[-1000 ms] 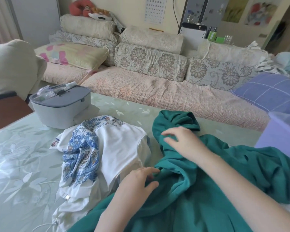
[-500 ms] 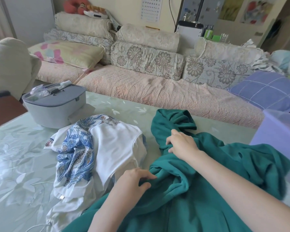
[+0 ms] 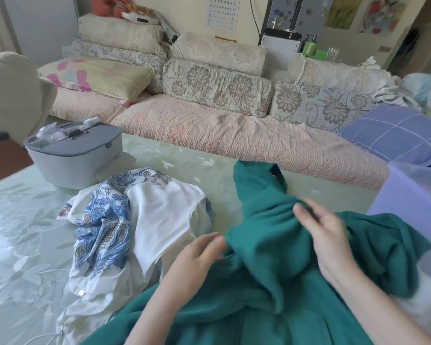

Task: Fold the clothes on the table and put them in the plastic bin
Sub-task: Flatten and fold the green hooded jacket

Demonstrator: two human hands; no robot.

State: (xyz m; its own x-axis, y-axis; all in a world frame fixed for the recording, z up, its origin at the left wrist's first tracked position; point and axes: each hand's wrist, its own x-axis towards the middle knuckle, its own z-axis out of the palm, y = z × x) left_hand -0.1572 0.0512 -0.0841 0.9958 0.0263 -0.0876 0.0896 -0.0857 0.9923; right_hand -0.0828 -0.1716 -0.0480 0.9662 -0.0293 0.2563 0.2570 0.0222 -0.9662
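One grey lidded box sits on the worktop at ten o'clock. At eight o'clock lies one heap of white cloth with blue floral print; its small red-lettered patch is too blurred to read. One teal sweatshirt, thick and rumpled, sprawls from centre to six o'clock. The left hand pinches a fold's edge; the right hand lies on the bunched cloth, fingers loosely spread. One lilac plastic bin stands at three o'clock.
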